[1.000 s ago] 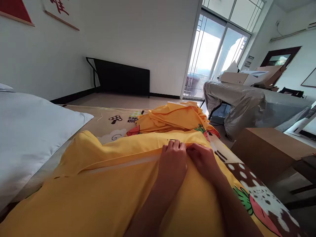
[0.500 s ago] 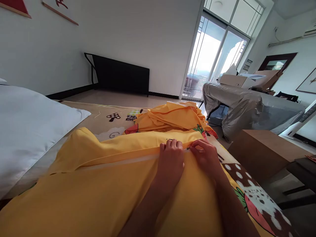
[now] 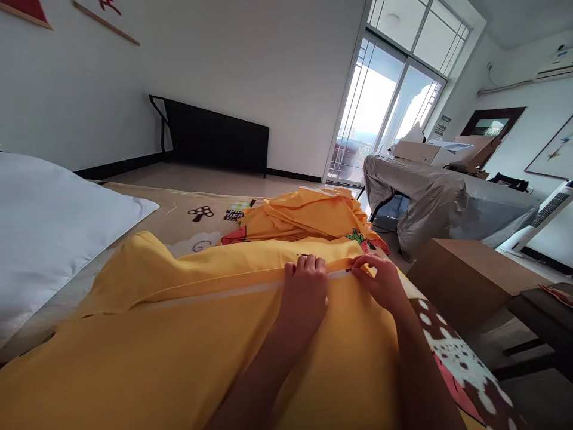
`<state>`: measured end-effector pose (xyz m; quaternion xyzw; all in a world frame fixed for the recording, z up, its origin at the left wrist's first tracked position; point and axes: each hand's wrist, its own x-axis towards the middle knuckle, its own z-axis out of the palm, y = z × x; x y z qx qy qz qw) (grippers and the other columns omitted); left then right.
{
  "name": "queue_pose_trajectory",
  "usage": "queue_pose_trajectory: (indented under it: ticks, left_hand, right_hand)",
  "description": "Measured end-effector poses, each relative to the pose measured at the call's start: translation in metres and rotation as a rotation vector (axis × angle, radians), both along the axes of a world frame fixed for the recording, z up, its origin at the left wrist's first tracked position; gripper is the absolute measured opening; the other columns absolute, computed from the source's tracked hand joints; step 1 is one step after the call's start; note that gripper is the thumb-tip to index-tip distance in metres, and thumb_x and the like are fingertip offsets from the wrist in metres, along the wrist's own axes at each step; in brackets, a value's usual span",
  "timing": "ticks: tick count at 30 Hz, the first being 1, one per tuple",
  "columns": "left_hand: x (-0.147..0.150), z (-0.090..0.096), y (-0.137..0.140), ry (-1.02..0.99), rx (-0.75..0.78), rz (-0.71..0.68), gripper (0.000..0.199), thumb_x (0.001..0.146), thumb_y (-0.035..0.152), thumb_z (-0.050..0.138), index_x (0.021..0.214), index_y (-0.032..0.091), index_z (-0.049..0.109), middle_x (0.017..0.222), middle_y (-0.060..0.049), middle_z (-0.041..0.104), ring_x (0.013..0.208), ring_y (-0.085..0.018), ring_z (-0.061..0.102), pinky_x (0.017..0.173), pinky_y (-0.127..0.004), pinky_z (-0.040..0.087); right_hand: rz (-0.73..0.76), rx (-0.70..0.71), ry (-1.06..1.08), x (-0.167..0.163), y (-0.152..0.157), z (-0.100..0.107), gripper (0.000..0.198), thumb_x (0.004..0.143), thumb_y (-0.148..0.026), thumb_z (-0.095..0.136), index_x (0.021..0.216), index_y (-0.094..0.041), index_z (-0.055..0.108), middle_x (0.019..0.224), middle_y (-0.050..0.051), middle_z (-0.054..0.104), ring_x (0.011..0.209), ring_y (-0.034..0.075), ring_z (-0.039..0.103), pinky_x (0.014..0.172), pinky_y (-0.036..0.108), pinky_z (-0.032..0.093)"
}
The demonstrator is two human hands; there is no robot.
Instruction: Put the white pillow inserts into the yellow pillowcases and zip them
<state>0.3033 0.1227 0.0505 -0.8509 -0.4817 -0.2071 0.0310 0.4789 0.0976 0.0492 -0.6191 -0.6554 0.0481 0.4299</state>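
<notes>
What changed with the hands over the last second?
The right hand slid rightward along the zipper line of the yellow cover, opening a gap from the left hand. The left hand stayed pressed on the seam; the white pillow is unmoved.

The cover (image 3: 179, 334) lies across the bed (image 3: 188, 206), with the pillow (image 3: 49, 221) to its left and a heap of cloth (image 3: 308, 218) behind it. Both hands rest on the cover's zip seam (image 3: 215, 294), left hand (image 3: 307, 292) just left of right hand (image 3: 380, 280). A box (image 3: 465, 269) stands right of the bed, a wrapped table (image 3: 443, 200) behind it.
</notes>
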Motion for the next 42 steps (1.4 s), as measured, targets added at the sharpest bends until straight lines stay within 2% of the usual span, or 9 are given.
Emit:
queue_pose_trajectory:
  ticks: [5,9,16,20,25,30,35,42]
  left_hand:
    - [0.0,-0.001,0.0,-0.004,0.011,-0.003,0.018,0.079,0.009,0.045,0.093,0.014,0.056,0.097,-0.01,0.06,0.093,-0.025,0.052,0.075,-0.038,0.034]
    - [0.0,0.0,0.0,0.007,-0.008,0.013,0.018,0.079,0.009,0.046,0.094,0.014,0.055,0.099,-0.011,0.06,0.095,-0.025,0.052,0.077,-0.038,0.034]
    - [-0.002,0.002,-0.001,0.02,-0.016,0.001,0.023,0.075,0.003,0.043,0.093,0.014,0.055,0.101,-0.012,0.06,0.096,-0.025,0.052,0.077,-0.038,0.035]
    - [-0.002,0.003,-0.002,0.015,-0.025,-0.006,0.026,0.073,0.001,0.042,0.093,0.013,0.055,0.1,-0.013,0.06,0.096,-0.026,0.052,0.077,-0.038,0.035]
    - [-0.002,0.003,-0.002,0.018,-0.025,-0.011,0.027,0.073,0.0,0.042,0.094,0.012,0.055,0.1,-0.013,0.059,0.097,-0.027,0.053,0.077,-0.039,0.035]
    - [-0.002,0.0,-0.002,0.023,-0.012,-0.003,0.03,0.072,0.0,0.041,0.095,0.012,0.055,0.098,-0.012,0.059,0.095,-0.027,0.053,0.077,-0.039,0.036]
    - [-0.002,0.001,-0.002,0.031,-0.018,-0.005,0.028,0.073,0.001,0.042,0.095,0.012,0.056,0.099,-0.012,0.059,0.095,-0.027,0.053,0.077,-0.039,0.036]
    - [-0.001,-0.002,0.0,0.024,-0.003,-0.004,0.025,0.076,0.003,0.041,0.094,0.013,0.056,0.099,-0.012,0.06,0.095,-0.026,0.053,0.077,-0.039,0.036]
  right_hand:
    - [-0.08,-0.042,-0.053,0.011,0.0,0.001,0.013,0.073,-0.03,0.056,0.068,-0.02,0.064,0.08,0.003,0.07,0.075,0.017,0.058,0.07,0.029,0.041]
    - [-0.09,-0.096,-0.012,0.02,0.003,0.0,0.016,0.072,-0.031,0.056,0.07,-0.019,0.066,0.074,0.003,0.07,0.064,0.015,0.055,0.064,0.027,0.039]
    - [-0.086,-0.093,0.135,0.029,0.011,-0.008,0.01,0.065,-0.027,0.056,0.061,-0.018,0.059,0.075,0.003,0.071,0.061,0.013,0.054,0.057,0.025,0.037]
    - [-0.094,-0.087,0.15,0.034,0.012,-0.009,0.009,0.063,-0.026,0.055,0.059,-0.018,0.058,0.071,0.003,0.069,0.062,0.014,0.054,0.057,0.024,0.037]
    - [-0.119,-0.084,0.113,0.043,0.014,-0.012,0.012,0.062,-0.028,0.058,0.06,-0.017,0.06,0.068,0.002,0.064,0.057,0.012,0.048,0.055,0.024,0.035]
    - [-0.081,-0.127,0.048,0.05,0.016,-0.016,0.016,0.065,-0.033,0.061,0.061,-0.017,0.062,0.069,0.001,0.06,0.059,0.012,0.049,0.057,0.024,0.037]
    - [-0.148,-0.148,-0.144,0.048,0.015,-0.015,0.01,0.063,-0.026,0.061,0.057,-0.018,0.059,0.071,0.0,0.057,0.065,0.013,0.05,0.063,0.024,0.038]
    - [-0.227,-0.18,-0.255,0.053,0.016,-0.02,0.009,0.064,-0.023,0.056,0.057,-0.019,0.054,0.072,0.0,0.055,0.062,0.013,0.048,0.061,0.024,0.036]
